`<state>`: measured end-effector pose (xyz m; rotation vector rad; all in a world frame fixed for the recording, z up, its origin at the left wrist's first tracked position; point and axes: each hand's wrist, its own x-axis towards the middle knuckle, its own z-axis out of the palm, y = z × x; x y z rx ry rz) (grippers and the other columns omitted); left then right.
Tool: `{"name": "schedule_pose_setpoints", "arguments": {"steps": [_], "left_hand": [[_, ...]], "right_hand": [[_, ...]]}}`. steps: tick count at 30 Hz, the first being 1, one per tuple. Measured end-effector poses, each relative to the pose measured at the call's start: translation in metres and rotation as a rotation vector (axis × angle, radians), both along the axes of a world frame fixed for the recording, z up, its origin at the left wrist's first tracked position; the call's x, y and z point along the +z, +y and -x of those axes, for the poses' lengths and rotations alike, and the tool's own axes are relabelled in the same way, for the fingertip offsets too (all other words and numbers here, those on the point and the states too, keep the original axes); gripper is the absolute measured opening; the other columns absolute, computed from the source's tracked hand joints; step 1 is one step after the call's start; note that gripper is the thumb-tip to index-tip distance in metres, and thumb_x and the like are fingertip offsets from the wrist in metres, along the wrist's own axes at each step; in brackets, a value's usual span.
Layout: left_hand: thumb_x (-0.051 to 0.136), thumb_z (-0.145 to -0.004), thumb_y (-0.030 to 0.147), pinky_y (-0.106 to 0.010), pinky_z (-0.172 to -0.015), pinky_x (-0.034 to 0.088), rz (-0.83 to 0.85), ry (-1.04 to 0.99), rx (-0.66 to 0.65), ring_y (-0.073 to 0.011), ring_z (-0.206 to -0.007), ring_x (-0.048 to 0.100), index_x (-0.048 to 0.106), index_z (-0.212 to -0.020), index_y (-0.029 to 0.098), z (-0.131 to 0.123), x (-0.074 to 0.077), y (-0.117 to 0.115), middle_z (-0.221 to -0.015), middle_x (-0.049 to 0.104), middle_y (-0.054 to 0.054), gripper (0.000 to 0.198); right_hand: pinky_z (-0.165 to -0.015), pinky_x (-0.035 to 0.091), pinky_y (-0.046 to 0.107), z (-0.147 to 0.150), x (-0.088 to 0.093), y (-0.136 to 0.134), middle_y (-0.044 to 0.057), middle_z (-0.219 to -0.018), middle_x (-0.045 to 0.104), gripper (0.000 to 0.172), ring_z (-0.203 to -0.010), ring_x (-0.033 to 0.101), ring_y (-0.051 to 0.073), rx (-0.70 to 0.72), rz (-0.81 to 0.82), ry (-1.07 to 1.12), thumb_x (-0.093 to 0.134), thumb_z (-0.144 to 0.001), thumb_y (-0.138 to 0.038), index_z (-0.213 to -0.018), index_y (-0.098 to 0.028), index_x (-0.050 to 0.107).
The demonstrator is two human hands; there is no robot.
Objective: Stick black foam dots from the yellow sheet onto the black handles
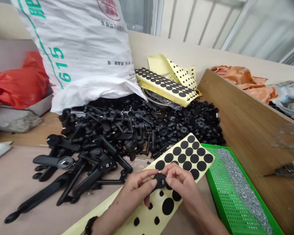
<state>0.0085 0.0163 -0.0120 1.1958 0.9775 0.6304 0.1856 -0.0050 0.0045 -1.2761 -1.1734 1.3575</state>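
Both of my hands meet over a yellow backing sheet [186, 153] covered with round black adhesive pads. My left hand [137, 187] and my right hand [180, 181] pinch the same small round black plastic part [160, 180] between thumbs and fingertips, just above the sheet. The near half of the sheet shows bare yellow with a few pads and dark spots left. A pile of black plastic handles and levers [95, 153] lies to the left of my hands, and a heap of small round black parts [186, 122] lies behind the sheet.
A green perforated tray [225, 192] with small silvery metal pieces sits at right beside a wooden divider board [247, 124]. A large white woven sack [83, 52], a red plastic bag [17, 81] and more pad sheets [166, 85] stand at the back.
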Motion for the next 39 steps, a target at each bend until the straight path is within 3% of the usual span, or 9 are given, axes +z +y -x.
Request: {"name": "schedule_pose_setpoints", "arguments": {"steps": [7,11,14,20,24,29,31,35,39], "left_hand": [[0.058,-0.08,0.044,-0.019,-0.042,0.034,-0.03,0.064,-0.018,-0.0091,-0.04,0.05,0.066,-0.106,0.014,-0.001,-0.003,0.003,-0.051,0.051,0.006,0.041],[0.057,-0.08,0.043,-0.019,-0.04,0.039,0.028,-0.003,-0.063,-0.0086,-0.041,0.052,0.066,-0.105,0.015,-0.003,-0.01,0.002,-0.065,0.062,0.001,0.039],[0.059,-0.079,0.044,-0.019,-0.04,0.04,0.03,-0.038,-0.024,-0.0084,-0.041,0.05,0.066,-0.101,0.014,-0.004,-0.014,0.0,-0.063,0.06,0.001,0.038],[0.061,-0.079,0.044,-0.017,-0.042,0.039,-0.026,-0.067,0.063,-0.0077,-0.044,0.048,0.064,-0.097,0.015,-0.001,-0.01,-0.004,-0.056,0.051,0.006,0.035],[0.061,-0.08,0.042,-0.018,-0.044,0.038,-0.035,-0.054,0.086,-0.0078,-0.045,0.049,0.063,-0.098,0.016,0.002,-0.002,-0.005,-0.058,0.053,0.005,0.032],[0.063,-0.076,0.045,-0.019,-0.046,0.039,0.02,-0.055,0.108,-0.008,-0.045,0.049,0.062,-0.097,0.015,0.005,0.005,-0.007,-0.063,0.058,0.002,0.037],[0.063,-0.076,0.044,-0.02,-0.046,0.04,0.028,-0.054,0.118,-0.0079,-0.044,0.048,0.062,-0.097,0.015,0.006,0.004,-0.009,-0.062,0.057,0.003,0.036],[0.063,-0.077,0.038,-0.02,-0.046,0.041,-0.009,-0.046,0.088,-0.0085,-0.047,0.047,0.061,-0.102,0.015,0.005,0.0,-0.014,-0.065,0.057,0.003,0.034],[0.064,-0.075,0.038,-0.019,-0.043,0.039,0.044,-0.047,0.102,-0.0073,-0.045,0.042,0.061,-0.109,0.016,0.004,0.005,-0.021,-0.066,0.057,0.002,0.04]], "right_hand": [[-0.065,0.042,0.027,0.001,-0.002,0.0,0.005,-0.087,0.058,0.01,-0.08,0.054,0.017,0.044,-0.036,-0.064,0.057,-0.071,-0.016,-0.062,-0.019,0.054],[-0.062,0.045,0.026,0.002,-0.006,0.0,0.004,-0.084,0.057,0.012,-0.076,0.056,0.017,0.058,-0.074,-0.079,0.059,-0.069,-0.015,-0.059,-0.019,0.054],[-0.067,0.047,0.026,0.0,-0.007,-0.002,0.004,-0.084,0.059,0.011,-0.08,0.058,0.017,0.062,-0.106,-0.079,0.062,-0.071,-0.016,-0.061,-0.019,0.06],[-0.08,0.049,0.031,-0.002,-0.009,-0.009,0.008,-0.101,0.068,0.02,-0.087,0.063,0.018,0.012,0.142,0.216,0.064,-0.08,-0.034,-0.077,-0.017,0.074],[-0.083,0.05,0.034,0.004,-0.013,-0.01,0.011,-0.099,0.072,0.022,-0.09,0.066,0.021,-0.067,0.155,0.354,0.066,-0.08,-0.035,-0.075,-0.015,0.073],[-0.075,0.051,0.031,0.005,-0.014,-0.008,0.009,-0.088,0.074,0.024,-0.08,0.068,0.018,-0.133,0.201,0.489,0.063,-0.083,-0.037,-0.098,-0.018,0.065],[-0.072,0.05,0.029,0.007,-0.013,-0.008,0.005,-0.084,0.071,0.024,-0.076,0.065,0.016,-0.114,0.136,0.367,0.06,-0.084,-0.038,-0.099,-0.019,0.063],[-0.059,0.044,0.023,0.016,-0.011,-0.011,-0.001,-0.071,0.062,0.018,-0.063,0.057,0.012,0.061,-0.128,-0.153,0.054,-0.088,-0.03,-0.1,-0.02,0.063],[-0.069,0.044,0.023,0.03,-0.007,-0.015,0.0,-0.085,0.066,0.025,-0.074,0.06,0.013,0.125,-0.332,-0.395,0.038,-0.095,-0.022,-0.103,-0.023,0.062]]}}
